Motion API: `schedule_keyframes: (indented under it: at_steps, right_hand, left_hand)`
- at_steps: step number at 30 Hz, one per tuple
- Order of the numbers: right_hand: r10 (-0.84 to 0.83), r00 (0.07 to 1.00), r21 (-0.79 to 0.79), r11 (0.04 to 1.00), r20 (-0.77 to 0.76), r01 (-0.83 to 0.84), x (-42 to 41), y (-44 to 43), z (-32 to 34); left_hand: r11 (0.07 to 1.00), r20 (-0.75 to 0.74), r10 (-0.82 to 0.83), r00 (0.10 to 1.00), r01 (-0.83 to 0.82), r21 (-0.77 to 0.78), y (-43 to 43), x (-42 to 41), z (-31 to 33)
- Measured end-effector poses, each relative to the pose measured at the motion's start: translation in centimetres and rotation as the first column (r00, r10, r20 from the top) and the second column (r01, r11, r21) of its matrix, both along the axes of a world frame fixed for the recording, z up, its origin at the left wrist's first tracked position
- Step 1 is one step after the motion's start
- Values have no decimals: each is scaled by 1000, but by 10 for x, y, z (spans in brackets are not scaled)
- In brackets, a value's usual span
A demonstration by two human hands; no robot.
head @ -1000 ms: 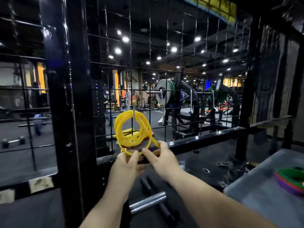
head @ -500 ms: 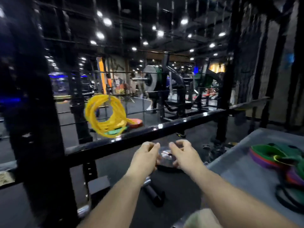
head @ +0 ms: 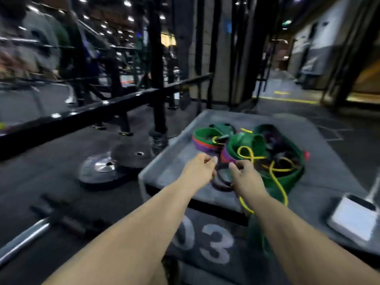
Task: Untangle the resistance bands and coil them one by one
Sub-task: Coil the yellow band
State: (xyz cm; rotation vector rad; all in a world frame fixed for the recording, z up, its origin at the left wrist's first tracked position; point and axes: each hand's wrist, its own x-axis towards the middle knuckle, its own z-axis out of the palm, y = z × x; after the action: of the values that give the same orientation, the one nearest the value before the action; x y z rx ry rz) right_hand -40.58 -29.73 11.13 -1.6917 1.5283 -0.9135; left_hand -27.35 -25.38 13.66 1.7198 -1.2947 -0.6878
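Shows a grey flat-topped counter (head: 168,171), numbered 03 (head: 205,241) in white on the near face. Bears at the middle a tangled heap of resistance bands (head: 253,153): wide green bands (head: 246,142) looped over and round the rest, a purple band (head: 205,148) at the left edge of the heap, a thin yellow tube (head: 275,179) threaded through and trailing over the near edge. Carries also, well apart at the near right corner, a flat white object (head: 353,221), too blurred to name.
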Motion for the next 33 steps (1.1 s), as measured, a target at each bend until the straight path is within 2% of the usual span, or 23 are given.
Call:
schedule_keyframes:
  at_steps: [3, 8, 11, 17, 19, 24, 28, 33]
  right_hand:
    - [-91, 992, -74, 994, -86, 85, -43, -20, -9]
    - [-208, 944, -115, 976, -256, 183, -93, -47, -28]
    - [-235, 927, -100, 972, -293, 214, -106, -64, -41]
    - [-208, 891, -10, 975, -402, 223, -111, -87, -54]
    - [-187, 881, -6, 979, -435, 205, -112, -91, -52]
    - [-189, 902, -10, 980, -388, 200, -116, -90, -49]
    - [-212, 922, 1, 974, -324, 224, -124, -83, -47]
    - [-185, 941, -12, 982, -282, 190, -129, -73, -38]
  left_hand:
    - [994, 10, -96, 995, 95, 47, -44, -34, -20]
    - [977, 154, -179, 972, 157, 142, -99, -64, -48]
    - [966, 192, -221, 956, 188, 176, -121, -76, -64]
    - [965, 398, -249, 883, 190, 182, -151, -87, -80]
    - [971, 390, -227, 893, 175, 165, -158, -88, -80]
    - [977, 321, -167, 932, 111, 184, -169, -94, -75]
    - [988, 183, -74, 980, 47, 146, -165, -99, -74]
    - [962, 187, -227, 956, 190, 197, -168, -101, -73]
